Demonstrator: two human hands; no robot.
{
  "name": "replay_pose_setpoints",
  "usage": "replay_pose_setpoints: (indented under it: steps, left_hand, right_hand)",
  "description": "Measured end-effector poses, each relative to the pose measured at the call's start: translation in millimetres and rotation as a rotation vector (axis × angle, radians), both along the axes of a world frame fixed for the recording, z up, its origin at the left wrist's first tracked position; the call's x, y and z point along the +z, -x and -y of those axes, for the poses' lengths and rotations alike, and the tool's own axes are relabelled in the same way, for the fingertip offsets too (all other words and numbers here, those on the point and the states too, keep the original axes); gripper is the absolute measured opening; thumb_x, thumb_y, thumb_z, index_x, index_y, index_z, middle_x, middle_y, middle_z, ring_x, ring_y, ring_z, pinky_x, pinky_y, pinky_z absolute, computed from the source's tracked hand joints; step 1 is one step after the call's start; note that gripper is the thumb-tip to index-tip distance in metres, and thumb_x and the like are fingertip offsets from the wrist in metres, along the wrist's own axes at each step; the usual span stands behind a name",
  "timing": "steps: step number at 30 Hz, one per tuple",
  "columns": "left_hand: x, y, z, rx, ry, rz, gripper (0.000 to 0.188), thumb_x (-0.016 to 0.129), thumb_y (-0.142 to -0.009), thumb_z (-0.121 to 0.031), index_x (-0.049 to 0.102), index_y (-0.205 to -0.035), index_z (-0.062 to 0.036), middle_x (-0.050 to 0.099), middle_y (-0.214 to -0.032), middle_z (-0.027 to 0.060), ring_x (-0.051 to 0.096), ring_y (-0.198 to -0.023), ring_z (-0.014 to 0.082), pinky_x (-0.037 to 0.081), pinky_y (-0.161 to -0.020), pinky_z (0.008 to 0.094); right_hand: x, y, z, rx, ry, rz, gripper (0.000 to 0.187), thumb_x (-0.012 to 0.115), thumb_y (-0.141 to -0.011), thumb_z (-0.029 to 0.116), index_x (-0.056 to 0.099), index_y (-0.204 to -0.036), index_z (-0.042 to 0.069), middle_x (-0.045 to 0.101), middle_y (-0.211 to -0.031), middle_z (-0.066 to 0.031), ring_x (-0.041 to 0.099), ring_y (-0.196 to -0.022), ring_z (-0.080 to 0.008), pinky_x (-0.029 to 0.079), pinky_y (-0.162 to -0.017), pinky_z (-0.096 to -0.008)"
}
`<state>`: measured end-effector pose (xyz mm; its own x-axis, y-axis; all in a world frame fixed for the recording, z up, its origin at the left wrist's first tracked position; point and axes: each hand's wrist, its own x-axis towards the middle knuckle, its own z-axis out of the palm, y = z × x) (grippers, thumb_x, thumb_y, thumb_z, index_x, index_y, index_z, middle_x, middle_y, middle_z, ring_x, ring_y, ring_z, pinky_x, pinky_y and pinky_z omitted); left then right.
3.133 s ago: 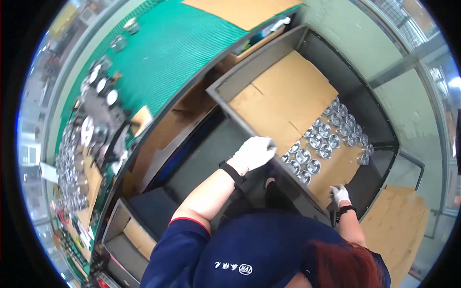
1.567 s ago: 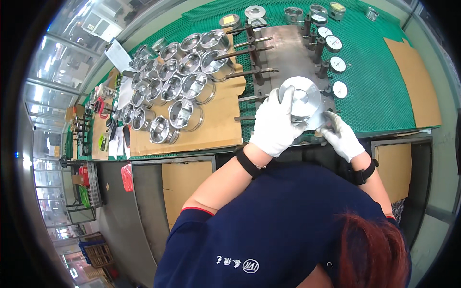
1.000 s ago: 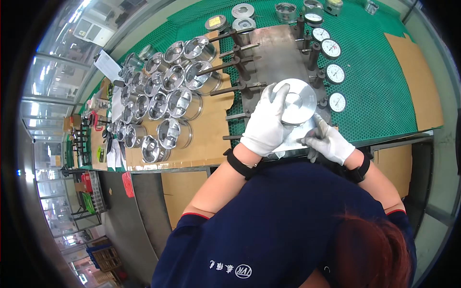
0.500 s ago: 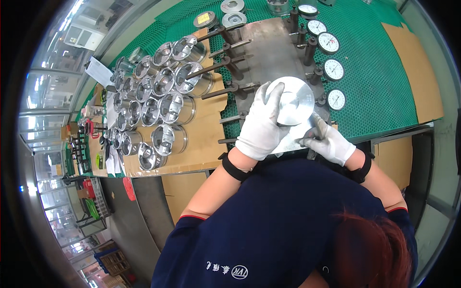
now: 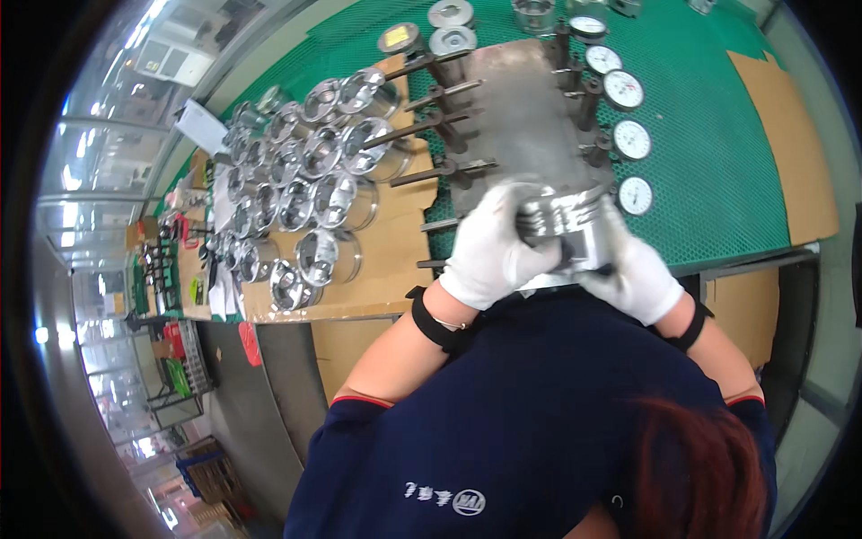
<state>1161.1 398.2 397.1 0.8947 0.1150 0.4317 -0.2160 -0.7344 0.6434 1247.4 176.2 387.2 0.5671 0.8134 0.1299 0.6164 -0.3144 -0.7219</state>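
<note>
Two gloved hands on one piston (image 5: 564, 226): left hand (image 5: 492, 251) wraps its left side, fingers (image 5: 503, 199) curled over the crown edge; right hand (image 5: 633, 274) cups it from the right and below, fingers pressed to the skirt. Both are closed on the part. The piston is held on its side, ring grooves facing the camera, just above the near edge of the grey metal gauge plate (image 5: 530, 108).

The plate sits on the green mesh mat (image 5: 718, 162) of the worktop. Horizontal pins (image 5: 431, 126) stick out on its left side, and a column of dial gauges (image 5: 628, 144) runs down its right edge. None of the pins or posts carries a piston as far as I can see.

To the left, a batch of pistons (image 5: 296, 189) stands in rows on a cardboard sheet (image 5: 395, 260), touching or just beside each other. Can't tell which are checked and which aren't; no visible sorting marks. A few loose round parts (image 5: 431, 36) lie at the far edge of the mat, and another cardboard sheet (image 5: 790, 144) lies at the right.

Judgement on progress: one piston is in hand and near the fixture, not seated on it. Seating and reading the dials look like they're not yet done for this part. The many pistons at left suggest plenty of batch left, though the done/pending split isn't readable.
</note>
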Motion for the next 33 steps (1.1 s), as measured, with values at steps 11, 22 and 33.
replay_pose_setpoints:
  steps: [11, 22, 33]
  left_hand:
    - [55, 13, -20, 0.333, -0.056, -0.013, 0.053, 0.069, -0.086, -0.003, 0.054, -0.137, 0.0004, 0.065, -0.121, 0.0129, 0.066, -0.100, 0.0194, 0.054, -0.090, 0.0324]
    - [-19, 149, -151, 1.114, -0.405, -0.911, 0.051, 0.077, -0.080, -0.035, 0.069, -0.117, 0.0002, 0.074, -0.092, 0.0221, 0.070, -0.091, 0.0414, 0.053, -0.090, 0.0443]
    - [-30, 137, -132, 1.125, -0.685, -0.866, 0.048, 0.077, -0.079, -0.037, 0.074, -0.115, -0.0053, 0.073, -0.078, 0.0195, 0.070, -0.077, 0.0384, 0.055, -0.080, 0.0452]
  right_hand:
    - [28, -123, 108, -0.253, -1.030, -1.110, 0.048, 0.064, -0.093, 0.009, 0.053, -0.139, -0.001, 0.062, -0.130, -0.0142, 0.065, -0.109, -0.0234, 0.057, -0.090, -0.0331]
    - [-70, -288, 40, -0.715, -0.090, -0.800, 0.039, 0.061, -0.094, 0.040, 0.065, -0.114, 0.007, 0.066, -0.078, -0.0059, 0.061, -0.055, -0.0157, 0.050, -0.048, -0.0315]
    - [-130, -369, -42, -0.610, -0.031, -1.077, 0.041, 0.058, -0.099, 0.047, 0.063, -0.110, 0.008, 0.070, -0.085, -0.0086, 0.065, -0.065, -0.0177, 0.056, -0.061, -0.0321]
